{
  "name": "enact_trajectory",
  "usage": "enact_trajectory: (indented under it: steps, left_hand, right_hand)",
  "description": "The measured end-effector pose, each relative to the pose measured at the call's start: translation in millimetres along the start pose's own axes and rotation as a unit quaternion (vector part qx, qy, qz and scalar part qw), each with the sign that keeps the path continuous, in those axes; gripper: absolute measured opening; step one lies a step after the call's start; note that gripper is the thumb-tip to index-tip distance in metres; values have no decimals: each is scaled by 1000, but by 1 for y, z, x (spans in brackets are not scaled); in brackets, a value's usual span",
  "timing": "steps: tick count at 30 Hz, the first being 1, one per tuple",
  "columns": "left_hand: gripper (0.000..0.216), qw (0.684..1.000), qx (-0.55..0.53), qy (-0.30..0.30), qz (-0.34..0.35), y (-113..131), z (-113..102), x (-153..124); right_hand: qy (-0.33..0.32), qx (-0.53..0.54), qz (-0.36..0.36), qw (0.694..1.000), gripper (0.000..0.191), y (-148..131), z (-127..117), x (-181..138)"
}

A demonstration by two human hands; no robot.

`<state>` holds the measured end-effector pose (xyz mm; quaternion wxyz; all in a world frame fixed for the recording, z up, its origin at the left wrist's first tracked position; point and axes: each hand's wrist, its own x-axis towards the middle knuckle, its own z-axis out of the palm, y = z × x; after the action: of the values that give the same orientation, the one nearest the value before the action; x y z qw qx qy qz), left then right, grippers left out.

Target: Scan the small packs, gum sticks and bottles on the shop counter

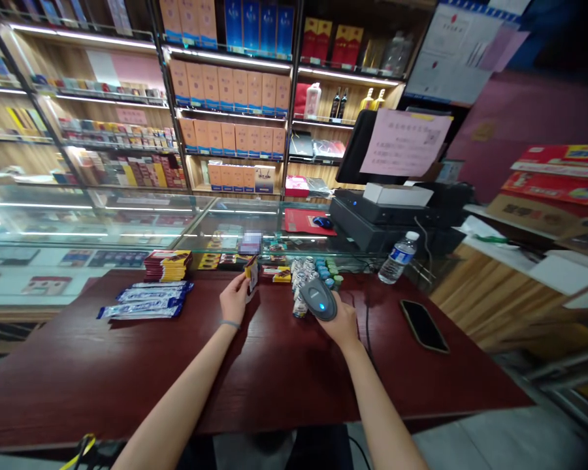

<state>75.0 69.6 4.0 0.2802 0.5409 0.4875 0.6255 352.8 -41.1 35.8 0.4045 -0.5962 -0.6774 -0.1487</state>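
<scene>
My left hand [234, 299] pinches a small yellow-and-dark packet [251, 274], held upright just above the dark red table. In my right hand [342, 321] is a grey barcode scanner [318, 300] with a blue light lit on its top; its head points forward and left, toward the packet. Behind the scanner stand rows of small silvery-white cylinders [300, 271] and green-blue ones [329, 271], partly hidden by it. Between my hands, farther back, lies a low stack of red-and-yellow packets [277, 273]. A taller stack of similar packets [167, 265] sits to the left, behind blue-and-white sachets [147, 300].
A water bottle [398, 258] stands at the table's back right, and a phone [424, 325] lies nearer. The scanner's cable [368, 320] crosses the table. A glass display counter [215, 228] borders the back, with a monitor [360, 147] at right. Stocked shelves [230, 111] line the wall.
</scene>
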Motion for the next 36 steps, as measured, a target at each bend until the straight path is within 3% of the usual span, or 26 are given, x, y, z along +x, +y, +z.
enact_trajectory:
  steps: [3,6,9,13,17,24,28,32,36]
  left_hand:
    - [30,988,96,-39,112,3,16,6]
    - [29,953,195,-114,201,2,35,15]
    - [29,907,295,-176,242,-3,52,21]
    - [30,869,361,-198,274,-9,66,20]
    - [27,869,353,-202,283,-12,73,19]
    - [25,900,276,-199,274,-22,87,21]
    - [27,897,271,-210,279,-25,89,23]
    - [38,886,275,-234,292,-22,77,23]
    - [39,891,279,-209,292,-19,47,22]
  right_hand:
    - [2,-3,10,1000,37,9,-2,-2]
    - [13,15,27,999,36,14,-2,-2]
    - [21,31,37,999,36,15,-1,-3]
    - [29,46,48,997,35,13,2,-4]
    - [31,38,72,996,32,13,5,-6]
    - [21,54,106,993,29,11,0,-3]
    - [24,54,106,993,28,12,1,-3]
    - [22,45,87,995,35,13,4,-4]
    - [28,0,52,998,38,6,5,0]
